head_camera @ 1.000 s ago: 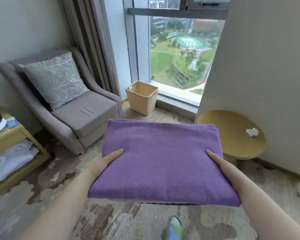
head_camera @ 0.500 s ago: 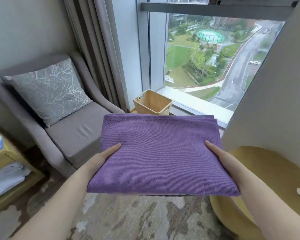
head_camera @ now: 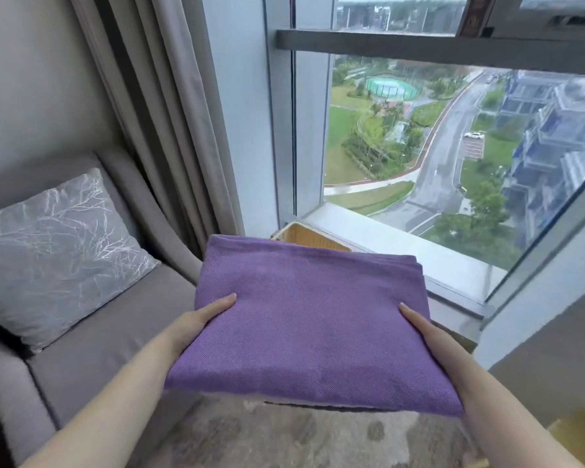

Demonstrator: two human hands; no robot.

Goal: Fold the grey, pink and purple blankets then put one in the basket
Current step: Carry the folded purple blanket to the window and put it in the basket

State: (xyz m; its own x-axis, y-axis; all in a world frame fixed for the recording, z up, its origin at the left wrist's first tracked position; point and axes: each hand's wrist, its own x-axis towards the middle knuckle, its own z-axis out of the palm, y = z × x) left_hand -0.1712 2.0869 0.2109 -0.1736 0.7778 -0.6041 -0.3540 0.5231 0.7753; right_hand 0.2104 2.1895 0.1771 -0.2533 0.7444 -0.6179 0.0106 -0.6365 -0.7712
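Head view: the folded purple blanket (head_camera: pixel 304 329) lies flat at centre, held clear of the floor; the left grip (head_camera: pixel 196 324) clasps its 9 o'clock edge and the right grip (head_camera: pixel 428 334) its 3 o'clock edge, thumbs on top, fingers hidden beneath; the basket (head_camera: pixel 313 235) peeks out at 12 o'clock, just past the blanket's far edge. A second ago that basket stood well ahead, fully visible; now it is mostly covered, so the carry looks nearly over and lowering the blanket in seems next.
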